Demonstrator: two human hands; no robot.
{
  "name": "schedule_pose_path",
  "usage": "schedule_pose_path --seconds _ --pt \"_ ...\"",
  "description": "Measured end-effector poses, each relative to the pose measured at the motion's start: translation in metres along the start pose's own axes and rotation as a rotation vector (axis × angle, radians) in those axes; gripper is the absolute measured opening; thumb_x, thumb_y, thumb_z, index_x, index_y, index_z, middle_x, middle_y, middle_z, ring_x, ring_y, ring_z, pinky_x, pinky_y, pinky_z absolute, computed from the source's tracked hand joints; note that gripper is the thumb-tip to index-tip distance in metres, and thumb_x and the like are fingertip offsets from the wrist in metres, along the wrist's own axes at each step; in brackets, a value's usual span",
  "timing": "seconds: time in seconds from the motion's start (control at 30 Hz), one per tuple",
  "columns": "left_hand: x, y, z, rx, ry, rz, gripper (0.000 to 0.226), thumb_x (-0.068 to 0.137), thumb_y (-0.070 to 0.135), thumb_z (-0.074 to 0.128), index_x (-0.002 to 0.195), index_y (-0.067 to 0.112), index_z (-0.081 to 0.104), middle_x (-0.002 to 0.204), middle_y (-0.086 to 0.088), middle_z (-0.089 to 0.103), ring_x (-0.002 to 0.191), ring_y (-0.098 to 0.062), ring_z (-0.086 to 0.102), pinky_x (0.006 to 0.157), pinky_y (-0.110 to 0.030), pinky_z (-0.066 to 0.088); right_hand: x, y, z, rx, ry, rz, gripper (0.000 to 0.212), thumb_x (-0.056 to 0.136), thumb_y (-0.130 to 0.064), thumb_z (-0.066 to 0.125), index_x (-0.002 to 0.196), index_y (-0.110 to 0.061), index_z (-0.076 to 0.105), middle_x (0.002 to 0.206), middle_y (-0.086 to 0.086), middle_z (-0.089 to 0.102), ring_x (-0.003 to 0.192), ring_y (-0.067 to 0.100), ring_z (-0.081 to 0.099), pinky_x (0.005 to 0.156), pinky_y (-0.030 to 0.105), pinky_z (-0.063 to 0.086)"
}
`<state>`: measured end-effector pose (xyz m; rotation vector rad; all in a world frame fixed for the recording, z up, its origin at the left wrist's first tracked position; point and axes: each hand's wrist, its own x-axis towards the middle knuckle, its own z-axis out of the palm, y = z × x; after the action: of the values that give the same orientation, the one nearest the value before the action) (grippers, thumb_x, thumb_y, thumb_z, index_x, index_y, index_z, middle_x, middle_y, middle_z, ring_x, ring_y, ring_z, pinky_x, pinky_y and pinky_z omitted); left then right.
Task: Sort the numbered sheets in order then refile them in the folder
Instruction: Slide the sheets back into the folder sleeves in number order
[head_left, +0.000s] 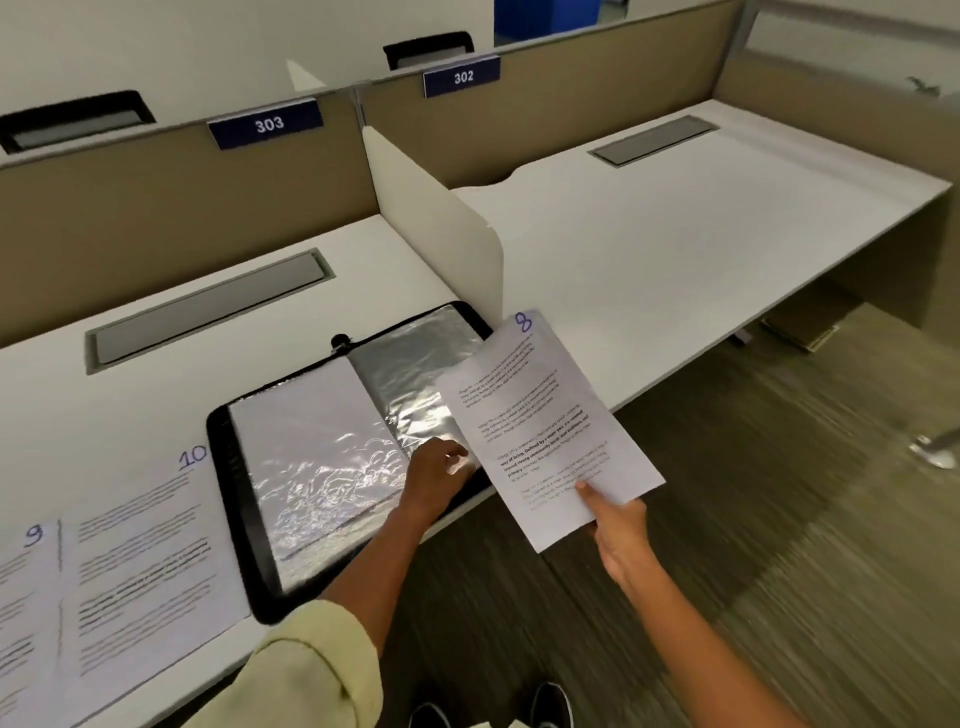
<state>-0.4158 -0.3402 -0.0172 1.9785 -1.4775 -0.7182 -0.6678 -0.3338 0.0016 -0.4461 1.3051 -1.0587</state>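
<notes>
A black folder (236, 483) lies open on the desk, showing shiny clear plastic sleeves. My left hand (436, 475) rests on the lower edge of the right-hand sleeve, fingers pinching it. My right hand (618, 525) holds the sheet marked 8 (540, 421) by its bottom edge, in the air just right of the folder, over the desk's front edge. The sheet marked 10 (145, 561) lies flat on the desk left of the folder. Further left, at the frame's edge, lies the sheet marked 9 (26, 597).
A white divider panel (441, 223) stands between desk 303 (67, 415) and the neighbouring desk 302 (675, 244). Each desk has a grey cable flap (208, 312) near the back. Tan partition walls run behind. My shoes (550, 704) show on the carpet below.
</notes>
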Motion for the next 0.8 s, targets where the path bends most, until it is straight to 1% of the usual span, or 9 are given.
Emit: schedule_pose_path --seconds 0.07,0.13,0.2,0.23,0.3,0.37,0.5,0.63,0.8 --pt "0.006 -0.005 0.005 0.114 -0.036 0.08 0.025 0.082 0.03 0.076 0.1 0.013 0.07 0.098 -0.001 0.061 0.091 -0.016 0.055 0.075 -0.025 0.04 -0.006 0.003 -0.009 0.005 0.049 -0.006 0.036 0.086 0.0 0.071 0.115 -0.018 0.061 0.115 0.007 0.069 0.109 0.024 0.066 0.098 0.05 0.052" --pt "0.012 -0.009 0.006 0.167 -0.037 0.115 0.021 0.08 0.026 0.077 0.095 0.014 0.069 0.094 -0.003 0.058 0.089 -0.019 0.052 0.071 -0.026 0.035 -0.015 0.005 -0.018 0.018 0.079 -0.023 0.034 0.086 0.0 0.07 0.113 -0.019 0.061 0.114 0.006 0.069 0.108 0.022 0.066 0.091 0.046 0.055" --pt "0.016 -0.009 0.003 0.176 -0.04 0.125 0.017 0.079 0.024 0.077 0.091 0.014 0.07 0.09 -0.003 0.058 0.084 -0.018 0.053 0.068 -0.028 0.036 -0.024 0.007 -0.026 0.032 0.096 -0.04 0.037 0.087 0.001 0.07 0.117 -0.017 0.06 0.114 0.005 0.07 0.106 0.02 0.067 0.081 0.038 0.057" --pt "0.018 -0.009 0.001 0.171 -0.047 0.127 0.013 0.08 0.023 0.075 0.088 0.013 0.071 0.088 -0.003 0.059 0.082 -0.018 0.053 0.068 -0.029 0.039 -0.028 0.008 -0.03 0.04 0.104 -0.046 0.038 0.087 0.002 0.069 0.119 -0.016 0.06 0.113 0.005 0.07 0.106 0.019 0.067 0.08 0.036 0.057" --pt "0.019 -0.011 0.0 0.164 -0.055 0.145 0.007 0.083 0.019 0.07 0.083 0.013 0.073 0.084 -0.003 0.061 0.081 -0.017 0.055 0.068 -0.031 0.041 -0.036 0.012 -0.036 0.063 0.127 -0.05 0.038 0.087 0.003 0.069 0.117 -0.018 0.061 0.113 0.004 0.07 0.106 0.018 0.067 0.084 0.036 0.057" --pt "0.019 -0.013 -0.002 0.167 -0.053 0.16 0.013 0.087 0.014 0.064 0.077 0.011 0.073 0.08 -0.003 0.063 0.079 -0.019 0.055 0.068 -0.031 0.04 -0.042 0.014 -0.041 0.084 0.142 -0.057 0.039 0.087 0.003 0.069 0.118 -0.018 0.061 0.114 0.004 0.07 0.108 0.018 0.066 0.082 0.034 0.056" --pt "0.017 -0.01 -0.004 0.157 -0.044 0.185 0.019 0.088 0.004 0.057 0.076 -0.001 0.071 0.079 -0.015 0.067 0.077 -0.028 0.061 0.072 -0.036 0.048 -0.051 0.013 -0.045 0.133 0.149 -0.073 0.04 0.087 0.004 0.068 0.119 -0.019 0.061 0.116 0.003 0.071 0.109 0.017 0.066 0.091 0.035 0.052" --pt "0.016 -0.009 -0.008 0.055 -0.003 0.098 0.022 0.088 0.002 0.054 0.093 0.003 0.075 0.095 -0.011 0.072 0.089 -0.025 0.065 0.08 -0.03 0.046 -0.056 0.012 -0.047 0.151 0.137 -0.088 0.047 0.086 0.005 0.069 0.125 -0.018 0.059 0.118 0.004 0.071 0.112 0.017 0.065 0.098 0.038 0.05" --pt "0.015 -0.003 -0.011 -0.049 0.021 -0.042 0.013 0.078 0.0 0.06 0.076 0.01 0.068 0.075 -0.002 0.067 0.073 -0.019 0.062 0.069 -0.031 0.05 -0.06 0.013 -0.044 0.156 0.118 -0.101 0.047 0.085 0.006 0.069 0.124 -0.018 0.06 0.117 0.004 0.071 0.111 0.017 0.066 0.091 0.036 0.054"
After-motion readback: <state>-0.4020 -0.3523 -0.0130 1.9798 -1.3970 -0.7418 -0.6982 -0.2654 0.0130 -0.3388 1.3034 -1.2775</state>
